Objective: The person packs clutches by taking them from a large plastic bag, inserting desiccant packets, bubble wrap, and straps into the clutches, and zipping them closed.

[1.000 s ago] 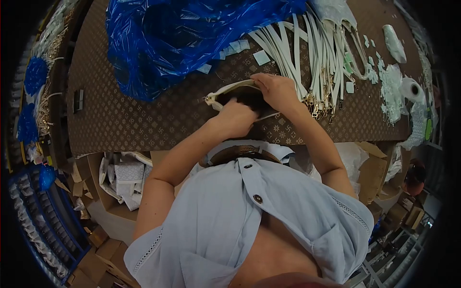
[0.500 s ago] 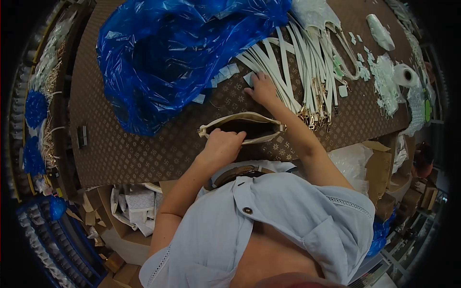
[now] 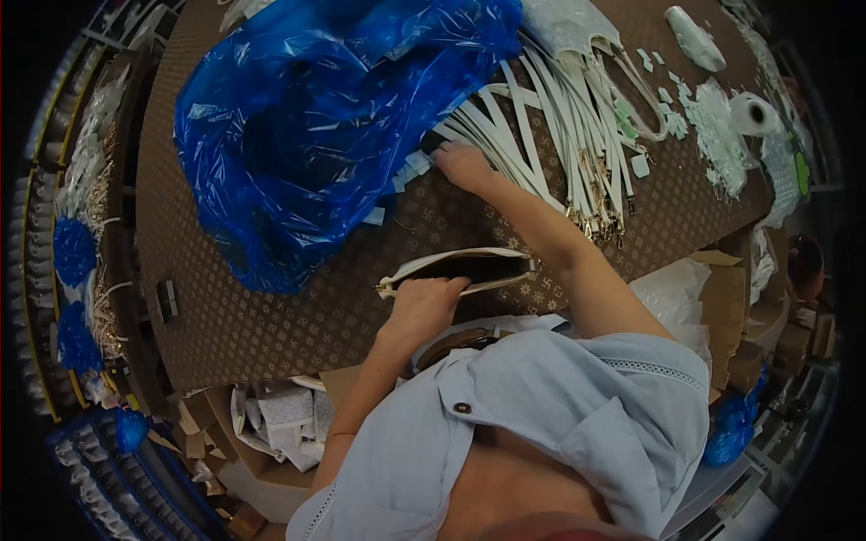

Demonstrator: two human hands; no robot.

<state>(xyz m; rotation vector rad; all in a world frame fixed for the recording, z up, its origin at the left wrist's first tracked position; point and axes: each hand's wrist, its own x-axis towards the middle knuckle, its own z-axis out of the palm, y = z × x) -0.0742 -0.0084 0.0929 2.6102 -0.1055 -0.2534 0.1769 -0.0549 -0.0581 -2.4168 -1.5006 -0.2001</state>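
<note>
My left hand (image 3: 422, 311) grips the near edge of a small cream zip bag (image 3: 492, 261), thumb and fingers around its rim. The bag's mouth gapes and its inside is dark. Farther out, my right hand (image 3: 465, 169) reaches over the table with its fingers bent together. At those fingertips shows a small dark piece (image 3: 433, 142); whether they hold it is hard to see. Pale blue paper slips (image 3: 413, 169) lie just left of the right hand, beside a large blue plastic bag (image 3: 271, 153). White straps (image 3: 550, 126) with gold clasps spread beyond it.
The table has a brown patterned cover (image 3: 298, 334). At the far right are a white roll (image 3: 752, 114), a plastic-wrapped bundle (image 3: 695, 39) and scattered pale slips (image 3: 717, 135). Cardboard boxes (image 3: 722, 293) stand below the near edge. Shelving (image 3: 68, 153) is on the left.
My right hand has moved left, from the straps' ends toward the paper slips, and a dark piece now shows at its fingertips. My left hand still grips the bag. The camera view has shifted.
</note>
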